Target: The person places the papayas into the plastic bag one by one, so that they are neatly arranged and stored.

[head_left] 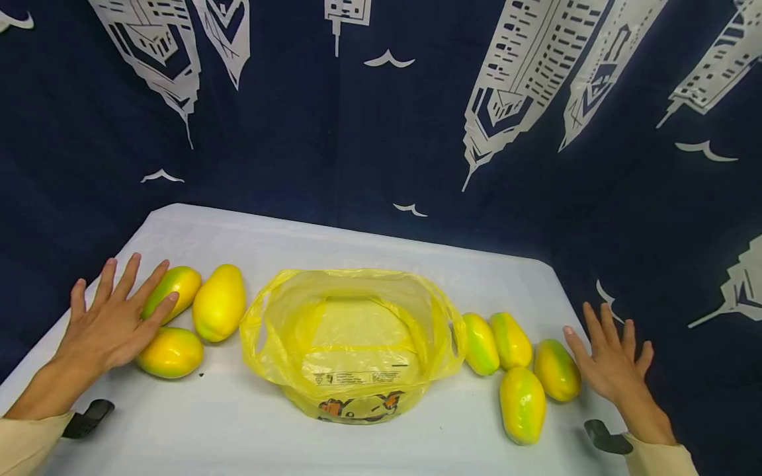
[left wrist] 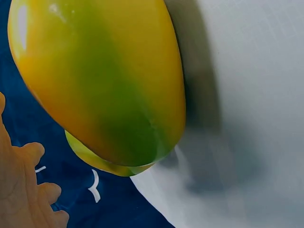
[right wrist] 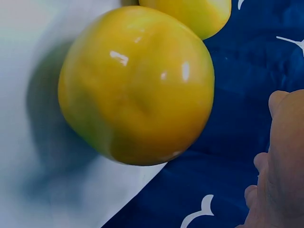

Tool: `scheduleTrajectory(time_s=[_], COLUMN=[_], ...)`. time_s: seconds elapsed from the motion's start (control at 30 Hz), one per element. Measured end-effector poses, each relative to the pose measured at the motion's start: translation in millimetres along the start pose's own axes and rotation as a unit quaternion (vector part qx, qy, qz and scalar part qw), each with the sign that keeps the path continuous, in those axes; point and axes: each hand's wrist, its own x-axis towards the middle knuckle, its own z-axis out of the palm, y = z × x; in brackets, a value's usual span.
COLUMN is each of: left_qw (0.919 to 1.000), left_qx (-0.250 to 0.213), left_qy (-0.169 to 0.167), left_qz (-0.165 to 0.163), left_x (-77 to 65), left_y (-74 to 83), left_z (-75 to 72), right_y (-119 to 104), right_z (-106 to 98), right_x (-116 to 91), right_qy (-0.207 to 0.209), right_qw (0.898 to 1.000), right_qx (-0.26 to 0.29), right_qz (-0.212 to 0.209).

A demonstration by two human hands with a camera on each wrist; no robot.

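Observation:
A yellow plastic bag [head_left: 357, 363] stands mid-table with its mouth held wide and its two handles out to the sides. My left hand [head_left: 110, 324], fingers spread, is at the left beside three yellow-green mangoes; it overlaps a greenish mango [head_left: 184, 281] and a lower mango [head_left: 172, 354] in the head view. The third, a yellow mango [head_left: 219, 304], lies nearer the bag. My right hand [head_left: 616, 363] is spread at the right edge, close by a mango [head_left: 557, 370]. In the right wrist view, a mango [right wrist: 137, 90] sits apart from the hand.
More mangoes lie right of the bag: one against its side [head_left: 481, 344], another behind [head_left: 510, 340], and one in front [head_left: 522, 405]. The white table [head_left: 238, 423] meets a dark blue cloth [head_left: 381, 145] with white building prints. Black wrist bands show at both sleeves.

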Motion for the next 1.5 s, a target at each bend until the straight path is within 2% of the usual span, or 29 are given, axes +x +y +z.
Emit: scheduleTrajectory(time_s=[0.37,0.8,1.07,1.37,1.5], left_qw=[1.0000,1.0000,1.0000,0.9999,0.9999], left_qx=[0.000,-0.002,-0.003,-0.001,-0.005], left_qy=[0.003,0.005,0.004,0.006,0.005], left_qz=[-0.006,-0.004,-0.005,-0.009,-0.009], left_x=[2.0,3.9,4.2,6.0,6.2], left_y=[0.7,-0.1,-1.3,-0.1,0.5], left_z=[0.3,0.5,1.6,0.9,1.1], right_y=[-1.8,-13.7,-40.6,-84.2,-99.8], right_z=[0.4,2.9,0.4,-5.3,-6.0], right_x=[-0.2,-1.1,-5.0,-9.3,-12.5], right_qy=[0.000,0.024,0.034,0.034,0.022], right_qw=[1.000,0.999,0.995,0.988,0.984], right_qx=[0.001,0.016,0.040,0.072,0.090], right_qz=[-0.012,-0.044,-0.085,-0.135,-0.154])
